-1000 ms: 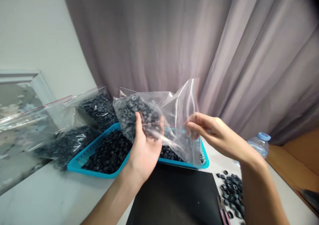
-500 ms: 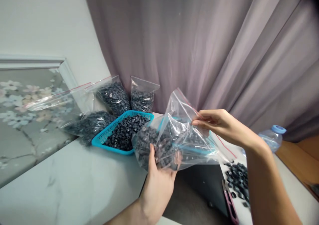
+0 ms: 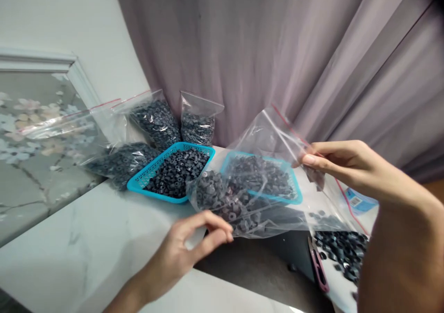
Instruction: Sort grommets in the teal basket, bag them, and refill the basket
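Observation:
A clear zip bag with a red seal strip hangs over the table, its lower left end full of small black ring-shaped parts. My right hand pinches the bag's upper edge near the seal. My left hand is below the filled end, fingers curled together at the bag's bottom corner; the grip itself is hard to see. Behind the bag stand two blue baskets filled with the same black parts.
Three filled zip bags lean at the back left by the curtain. A black mat, a pink tool and a loose pile of black parts lie on the white table. A bottle label shows at right.
The bag has come down from above the baskets and spread out sideways. My left hand slid from cupping the filled end to its bottom corner; my right hand moved right and up.

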